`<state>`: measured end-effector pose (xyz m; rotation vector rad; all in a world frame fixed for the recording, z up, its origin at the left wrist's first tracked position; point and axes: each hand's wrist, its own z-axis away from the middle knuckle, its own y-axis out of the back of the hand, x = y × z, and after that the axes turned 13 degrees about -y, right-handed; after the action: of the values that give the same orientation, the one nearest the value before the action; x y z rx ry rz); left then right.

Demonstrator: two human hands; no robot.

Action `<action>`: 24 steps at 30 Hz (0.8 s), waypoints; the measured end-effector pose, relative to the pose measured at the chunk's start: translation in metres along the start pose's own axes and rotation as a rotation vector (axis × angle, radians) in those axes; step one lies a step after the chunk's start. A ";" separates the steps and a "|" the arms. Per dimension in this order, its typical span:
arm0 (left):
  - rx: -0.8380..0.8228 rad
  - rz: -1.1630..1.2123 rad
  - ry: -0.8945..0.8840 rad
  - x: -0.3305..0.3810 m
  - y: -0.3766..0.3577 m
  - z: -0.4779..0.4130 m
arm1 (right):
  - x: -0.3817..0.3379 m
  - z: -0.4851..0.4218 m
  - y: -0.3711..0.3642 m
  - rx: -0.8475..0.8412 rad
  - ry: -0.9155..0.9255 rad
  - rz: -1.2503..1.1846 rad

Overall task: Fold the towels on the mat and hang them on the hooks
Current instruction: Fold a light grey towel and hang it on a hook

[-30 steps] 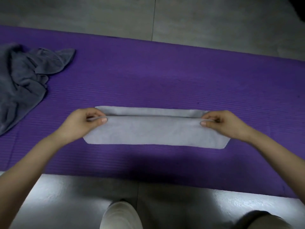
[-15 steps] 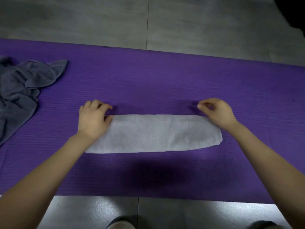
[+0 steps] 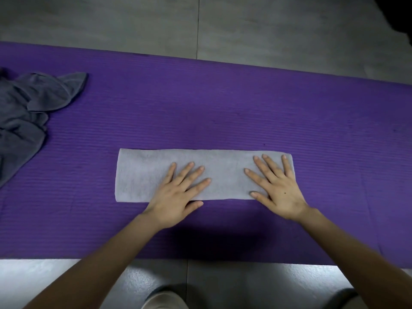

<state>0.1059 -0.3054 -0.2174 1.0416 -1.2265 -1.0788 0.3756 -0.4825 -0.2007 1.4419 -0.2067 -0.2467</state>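
A light grey towel (image 3: 225,168) lies folded into a long narrow strip in the middle of the purple mat (image 3: 223,103). My left hand (image 3: 178,195) presses flat on the strip's middle, fingers straight and spread, heel of the palm over the near edge. My right hand (image 3: 278,186) presses flat on the strip's right part, fingers spread toward its far edge. A dark grey towel (image 3: 24,117) lies crumpled at the mat's left end, apart from both hands. No hooks are in view.
Grey tiled floor (image 3: 267,25) runs beyond the mat's far edge and along its near edge. My knees (image 3: 165,301) show at the bottom of the view. A dark shape (image 3: 399,12) sits in the top right corner.
The towel's near half was folded over to the far edge. Both hands let go of the ends, moved inward and now lie flat on the strip.
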 end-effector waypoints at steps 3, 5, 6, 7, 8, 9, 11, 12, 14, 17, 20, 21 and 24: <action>0.036 0.023 0.028 0.003 0.009 -0.007 | -0.012 0.003 0.009 0.088 0.110 -0.132; 0.096 0.059 0.050 0.008 0.015 -0.014 | -0.022 -0.001 0.008 0.091 0.204 -0.163; 0.126 0.082 0.064 0.010 0.017 -0.016 | -0.027 -0.004 0.004 0.094 0.239 -0.145; 0.153 0.103 0.078 0.012 0.018 -0.017 | -0.031 -0.008 0.001 0.102 0.264 -0.118; 0.169 0.124 0.090 0.014 0.020 -0.019 | -0.034 -0.012 -0.001 0.129 0.282 -0.103; 0.177 0.139 0.099 0.015 0.021 -0.020 | -0.036 -0.017 -0.002 0.164 0.291 -0.115; 0.173 0.141 0.118 0.018 0.020 -0.021 | -0.041 -0.024 0.006 0.201 0.285 -0.189; 0.162 0.133 0.128 0.020 0.021 -0.021 | -0.044 -0.027 0.014 0.187 0.270 -0.231; 0.160 0.116 0.158 0.026 0.022 -0.024 | -0.046 -0.036 0.036 0.120 0.227 -0.309; 0.289 0.114 0.233 0.029 0.029 -0.034 | -0.042 -0.063 0.082 -0.240 0.107 -0.413; 0.368 0.183 0.304 0.022 0.045 -0.048 | -0.034 -0.103 0.110 -0.657 0.071 -0.446; 0.327 0.232 0.321 0.016 0.051 -0.053 | -0.033 -0.117 0.114 -0.728 0.081 -0.474; 0.175 0.363 0.353 -0.009 0.069 -0.066 | -0.031 -0.152 0.116 -0.807 0.066 -0.517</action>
<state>0.1753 -0.2820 -0.1561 1.0384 -1.1751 -0.4906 0.3942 -0.3158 -0.1034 0.6710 0.3056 -0.6221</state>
